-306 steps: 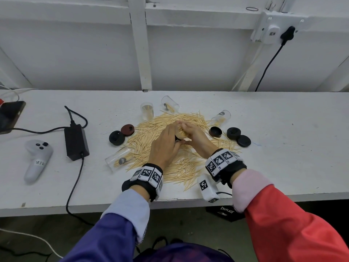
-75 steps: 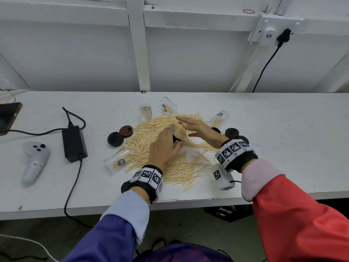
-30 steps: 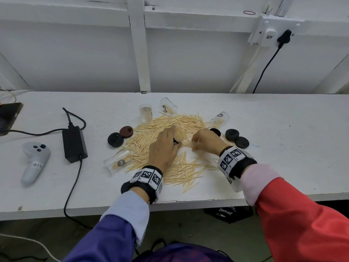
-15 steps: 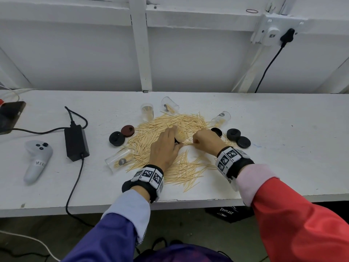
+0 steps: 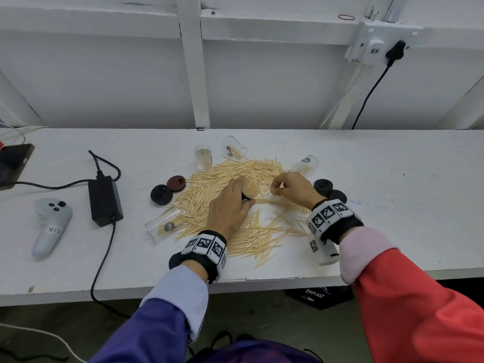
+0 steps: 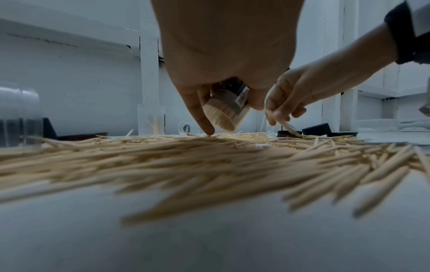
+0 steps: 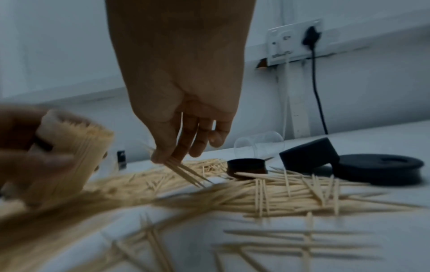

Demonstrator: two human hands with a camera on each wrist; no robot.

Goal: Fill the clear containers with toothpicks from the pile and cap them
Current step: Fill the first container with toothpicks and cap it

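Note:
My left hand (image 5: 231, 200) grips a clear container (image 5: 250, 189) packed with toothpicks, tilted with its open mouth toward the right, just above the toothpick pile (image 5: 207, 191). In the left wrist view the container (image 6: 224, 112) shows a barcode label, and my index finger touches the pile (image 6: 209, 162). My right hand (image 5: 281, 188) hovers just right of the container and pinches a few toothpicks (image 7: 186, 172) between thumb and fingers (image 7: 163, 156). One more clear container (image 5: 203, 158) stands upright at the back; three lie on their sides (image 5: 235, 148) (image 5: 306, 163) (image 5: 163, 226).
A black cap (image 5: 161, 194) and a brown cap (image 5: 176, 182) lie left of the pile, two black caps (image 5: 323, 185) (image 5: 338, 196) right of it. A power adapter (image 5: 105, 200) with cable, a white controller (image 5: 49, 224) and a phone (image 5: 13, 163) occupy the table's left side.
My right hand went from flat above the container down to the pile, pinched a few toothpicks and has lifted them slightly. My left hand keeps holding the container in place.

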